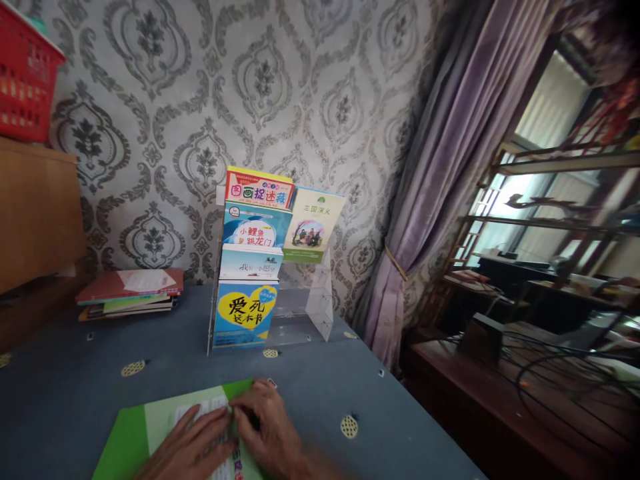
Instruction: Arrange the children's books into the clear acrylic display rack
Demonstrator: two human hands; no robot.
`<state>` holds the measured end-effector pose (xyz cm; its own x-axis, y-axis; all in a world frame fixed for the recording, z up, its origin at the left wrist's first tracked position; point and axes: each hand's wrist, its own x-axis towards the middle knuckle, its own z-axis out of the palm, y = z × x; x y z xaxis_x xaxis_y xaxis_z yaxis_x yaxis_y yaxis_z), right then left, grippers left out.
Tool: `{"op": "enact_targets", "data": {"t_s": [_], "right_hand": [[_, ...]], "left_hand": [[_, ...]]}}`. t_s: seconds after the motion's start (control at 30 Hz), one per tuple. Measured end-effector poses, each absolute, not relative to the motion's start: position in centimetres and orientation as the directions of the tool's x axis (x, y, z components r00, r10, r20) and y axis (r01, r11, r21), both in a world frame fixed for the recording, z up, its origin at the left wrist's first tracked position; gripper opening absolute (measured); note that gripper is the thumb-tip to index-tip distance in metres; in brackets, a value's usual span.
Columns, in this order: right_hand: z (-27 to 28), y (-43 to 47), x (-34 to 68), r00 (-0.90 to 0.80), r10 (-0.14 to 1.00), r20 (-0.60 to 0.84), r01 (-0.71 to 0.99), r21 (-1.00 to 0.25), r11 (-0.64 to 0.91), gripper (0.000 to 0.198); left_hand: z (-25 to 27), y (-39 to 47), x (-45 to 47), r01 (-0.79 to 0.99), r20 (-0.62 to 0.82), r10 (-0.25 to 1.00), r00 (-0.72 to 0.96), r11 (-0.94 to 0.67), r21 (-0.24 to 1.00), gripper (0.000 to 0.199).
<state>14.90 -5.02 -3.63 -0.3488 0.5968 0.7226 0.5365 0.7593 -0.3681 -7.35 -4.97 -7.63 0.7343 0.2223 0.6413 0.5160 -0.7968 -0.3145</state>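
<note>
A green book (133,433) with a pale green panel lies on the table near the bottom edge, partly covered by both hands. My left hand (193,447) rests flat on it with the fingers stretched out. At the book's upper right edge, my right hand (267,423) has its fingers curled in a grip, thumb near my left fingertips. Beyond them stands a clear tiered book rack (320,307). Its left column holds several books, with a blue and yellow book (245,333) lowest; a pale green book (313,227) sits at the upper right.
A stack of books and papers (133,293) lies at the back left, beside a wooden cabinet (40,207) with a red basket (27,80) on top. Purple curtains (425,200) hang at the right, near a shelf unit (540,220) and loose black cables (550,360).
</note>
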Motion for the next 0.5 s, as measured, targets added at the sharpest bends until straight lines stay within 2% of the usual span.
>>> {"op": "enact_targets", "data": {"t_s": [0.07,0.13,0.27,0.37,0.5], "right_hand": [[-3.9,-5.0,15.0,-0.351,0.568,0.744,0.527,-0.344,0.777,0.019],[-4.0,-4.9,15.1,-0.362,0.547,0.755,0.517,-0.326,0.792,0.019],[-4.2,-4.8,15.1,-0.369,0.530,0.763,0.504,-0.315,0.804,0.018],[-4.2,-4.7,14.9,-0.369,0.559,0.743,0.514,-0.338,0.789,0.018],[-3.9,-4.8,14.6,-0.399,0.660,0.637,0.573,-0.389,0.721,0.016]], "left_hand": [[-5.4,-6.0,-7.6,0.495,0.570,0.279,0.773,-0.827,-0.267,0.054],[-3.4,-6.9,-7.8,0.487,0.562,0.292,0.774,-0.841,-0.234,0.055],[-2.1,-7.2,-7.8,0.472,0.546,0.270,0.793,-0.839,-0.271,0.053],[-2.6,-6.8,-7.6,0.461,0.557,0.240,0.795,-0.836,-0.298,0.060],[-3.1,-6.0,-7.7,0.436,0.562,0.191,0.805,-0.832,-0.341,0.062]]}}
